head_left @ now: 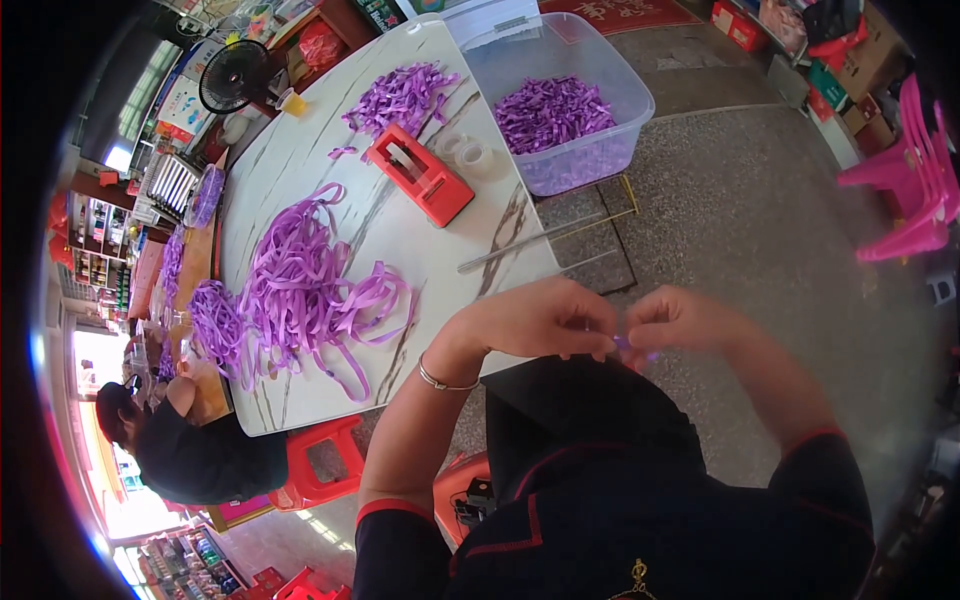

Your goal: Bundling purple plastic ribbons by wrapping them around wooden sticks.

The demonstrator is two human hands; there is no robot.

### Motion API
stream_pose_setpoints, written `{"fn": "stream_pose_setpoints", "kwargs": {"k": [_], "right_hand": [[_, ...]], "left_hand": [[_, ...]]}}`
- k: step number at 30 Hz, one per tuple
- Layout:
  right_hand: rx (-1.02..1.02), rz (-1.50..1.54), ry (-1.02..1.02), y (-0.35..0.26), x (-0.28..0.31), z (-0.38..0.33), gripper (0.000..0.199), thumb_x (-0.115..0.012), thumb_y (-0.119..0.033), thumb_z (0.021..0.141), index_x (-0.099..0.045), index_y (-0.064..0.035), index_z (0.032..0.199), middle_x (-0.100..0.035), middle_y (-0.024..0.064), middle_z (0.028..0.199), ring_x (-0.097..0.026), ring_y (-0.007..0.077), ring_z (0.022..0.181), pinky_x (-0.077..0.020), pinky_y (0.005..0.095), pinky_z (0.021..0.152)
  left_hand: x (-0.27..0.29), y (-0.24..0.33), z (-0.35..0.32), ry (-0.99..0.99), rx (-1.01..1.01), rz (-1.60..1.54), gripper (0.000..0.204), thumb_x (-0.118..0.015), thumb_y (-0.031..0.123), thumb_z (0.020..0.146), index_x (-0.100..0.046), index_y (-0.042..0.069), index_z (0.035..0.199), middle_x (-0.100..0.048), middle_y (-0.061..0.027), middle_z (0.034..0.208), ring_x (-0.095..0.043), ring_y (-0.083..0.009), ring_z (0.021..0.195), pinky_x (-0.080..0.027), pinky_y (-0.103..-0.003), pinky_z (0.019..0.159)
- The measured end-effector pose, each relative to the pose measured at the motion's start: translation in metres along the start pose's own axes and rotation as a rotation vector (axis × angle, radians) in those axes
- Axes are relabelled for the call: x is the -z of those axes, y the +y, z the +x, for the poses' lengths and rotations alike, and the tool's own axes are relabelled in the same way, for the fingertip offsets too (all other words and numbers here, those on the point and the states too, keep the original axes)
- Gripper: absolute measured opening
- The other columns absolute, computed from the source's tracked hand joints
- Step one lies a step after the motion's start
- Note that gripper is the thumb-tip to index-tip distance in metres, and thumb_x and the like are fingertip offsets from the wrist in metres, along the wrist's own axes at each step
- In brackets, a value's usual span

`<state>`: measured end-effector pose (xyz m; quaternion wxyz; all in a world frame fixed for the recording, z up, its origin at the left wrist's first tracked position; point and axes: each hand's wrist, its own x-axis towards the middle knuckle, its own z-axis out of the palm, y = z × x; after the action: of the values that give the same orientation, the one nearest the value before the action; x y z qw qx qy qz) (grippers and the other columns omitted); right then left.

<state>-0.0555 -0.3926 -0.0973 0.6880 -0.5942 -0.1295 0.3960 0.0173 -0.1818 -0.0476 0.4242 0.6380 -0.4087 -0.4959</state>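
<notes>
Over my lap, just off the table's right edge, my left hand (568, 322) and my right hand (682, 322) meet with their fingers pinched. Between the fingertips shows a small piece of purple ribbon (624, 346), mostly hidden and slightly blurred. On the white marbled table (480, 245) to the left lies a big tangled heap of long purple ribbon (290, 270). Farther back are a pile of short purple ribbon pieces (405, 95) and a red tape dispenser (420, 175) with clear tape rolls (472, 155) beside it.
A clear plastic bin (632, 105) holding many purple ribbon pieces stands beyond the table's right edge, above a thin metal frame (632, 245). A yellow cup (292, 103) and black fan (238, 77) are at the back left. Another person (190, 440) sits at left; pink chairs (915, 190) stand right.
</notes>
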Motion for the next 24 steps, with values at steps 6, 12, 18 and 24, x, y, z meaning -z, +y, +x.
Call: {"fn": "stream_pose_setpoints", "kwargs": {"k": [6, 12, 18, 24], "right_hand": [[0.035, -0.105, 0.085, -0.001, 0.004, -0.003, 0.021, -0.056, -0.021, 0.086, -0.062, -0.0014, 0.08, -0.06, 0.0005, 0.07, -0.053, 0.0049, 0.064, -0.0415, 0.0204, 0.058], [0.044, -0.148, 0.362, 0.01, 0.036, 0.004, 0.021, -0.055, -0.019, 0.086, -0.061, -0.0002, 0.078, -0.059, 0.0015, 0.07, -0.055, 0.0074, 0.065, -0.0424, 0.0216, 0.059], [0.16, -0.298, 0.823, 0.04, 0.059, 0.052, 0.019, -0.054, -0.018, 0.087, -0.062, -0.0021, 0.079, -0.06, 0.0011, 0.072, -0.054, 0.007, 0.066, -0.0422, 0.0225, 0.06], [0.335, -0.122, 0.654, 0.053, 0.059, 0.085, 0.017, -0.052, -0.016, 0.088, -0.06, -0.0018, 0.082, -0.057, -0.0003, 0.073, -0.052, 0.0067, 0.069, -0.0409, 0.0218, 0.063]], "left_hand": [[0.01, -0.011, 0.01, -0.045, 0.009, -0.011, 0.013, -0.058, 0.015, 0.085, -0.06, 0.002, 0.085, -0.055, 0.001, 0.067, -0.051, -0.0047, 0.06, -0.041, -0.021, 0.053], [0.015, -0.041, 0.021, 0.576, -0.119, 0.426, 0.016, -0.059, 0.013, 0.084, -0.061, 0.0, 0.093, -0.06, -0.0069, 0.078, -0.057, -0.0125, 0.07, -0.046, -0.024, 0.063], [0.042, -0.079, 0.024, 1.029, -0.102, 0.389, 0.017, -0.059, 0.011, 0.083, -0.063, 0.0, 0.095, -0.06, -0.0097, 0.081, -0.058, -0.0154, 0.072, -0.047, -0.026, 0.066], [0.051, -0.086, 0.03, 1.004, -0.073, 0.42, 0.016, -0.06, 0.013, 0.082, -0.065, 0.001, 0.092, -0.057, -0.0079, 0.077, -0.055, -0.0137, 0.067, -0.044, -0.026, 0.061]]}}
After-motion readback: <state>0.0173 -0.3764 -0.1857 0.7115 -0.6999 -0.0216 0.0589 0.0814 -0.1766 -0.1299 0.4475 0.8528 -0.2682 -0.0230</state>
